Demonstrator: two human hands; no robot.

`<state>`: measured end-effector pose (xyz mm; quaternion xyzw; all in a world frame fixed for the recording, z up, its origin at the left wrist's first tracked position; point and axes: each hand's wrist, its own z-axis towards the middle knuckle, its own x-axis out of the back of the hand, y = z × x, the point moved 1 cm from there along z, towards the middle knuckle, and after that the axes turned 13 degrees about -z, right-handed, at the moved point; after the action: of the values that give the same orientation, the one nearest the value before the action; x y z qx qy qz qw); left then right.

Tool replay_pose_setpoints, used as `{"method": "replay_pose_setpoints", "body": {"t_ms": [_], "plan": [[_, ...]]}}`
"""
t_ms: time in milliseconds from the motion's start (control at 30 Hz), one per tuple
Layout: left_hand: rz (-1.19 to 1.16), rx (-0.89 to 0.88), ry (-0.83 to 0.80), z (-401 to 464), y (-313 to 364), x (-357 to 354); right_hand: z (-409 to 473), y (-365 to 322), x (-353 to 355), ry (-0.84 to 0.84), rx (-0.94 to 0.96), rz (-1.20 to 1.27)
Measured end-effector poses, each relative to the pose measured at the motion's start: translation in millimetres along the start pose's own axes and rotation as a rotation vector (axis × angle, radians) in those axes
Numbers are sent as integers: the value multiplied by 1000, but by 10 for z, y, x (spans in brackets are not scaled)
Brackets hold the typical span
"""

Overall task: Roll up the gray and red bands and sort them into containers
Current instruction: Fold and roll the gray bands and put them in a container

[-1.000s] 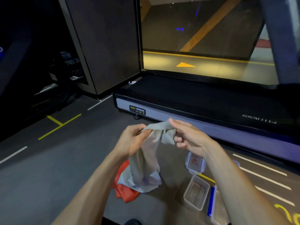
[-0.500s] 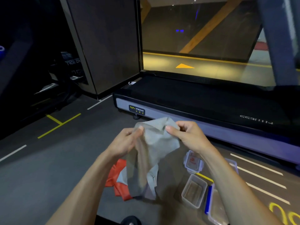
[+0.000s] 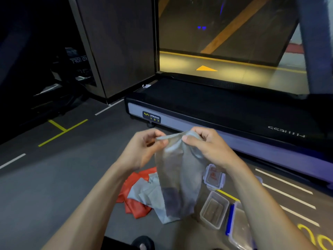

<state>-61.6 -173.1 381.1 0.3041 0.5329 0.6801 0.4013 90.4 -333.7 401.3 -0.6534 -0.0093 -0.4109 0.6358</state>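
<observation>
On the floor nearest the person, an open clear container (image 3: 214,210) is seen beside a lidded one (image 3: 239,230), with a red band (image 3: 137,204) left of them. Above, a gray band (image 3: 177,179) is pinched at its top edge by the left hand (image 3: 144,148) and right hand (image 3: 207,147); compared with half a second ago, it is stretched flatter and hangs straighter. A treadmill (image 3: 225,109) lies beyond.

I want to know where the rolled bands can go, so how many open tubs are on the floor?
2 for sure: one clear tub right of the band pile, one blue-clipped tub beside it, partly behind the right arm. A lid lies beyond them; the arm may hide more.
</observation>
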Motion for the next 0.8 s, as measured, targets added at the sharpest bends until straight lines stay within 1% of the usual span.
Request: {"method": "replay_pose_setpoints", "body": {"t_ms": [67,200,300,400,467,567,633,733,800], "plan": [[21,-46,25,19,-8,39,-2,31,32,9,9,-75],[133,-128,93,14,31,97,-23,86,97,69,49,-338],[267,-149,154,4,56,102,-60,70,152,148,50,-403],[290,-139,206,5,75,74,-99,35,179,168,48,-484],[265,-125,217,9,74,62,-141,-11,170,109,68,-495],[293,-115,274,29,50,87,-204,-169,131,-22,107,-340],[320,-113,299,39,39,103,-244,-283,84,-93,148,-307],[361,-102,309,55,16,130,-263,-327,31,-151,203,-394],[378,-90,304,61,-10,161,-254,-283,16,-156,183,-509]]}}
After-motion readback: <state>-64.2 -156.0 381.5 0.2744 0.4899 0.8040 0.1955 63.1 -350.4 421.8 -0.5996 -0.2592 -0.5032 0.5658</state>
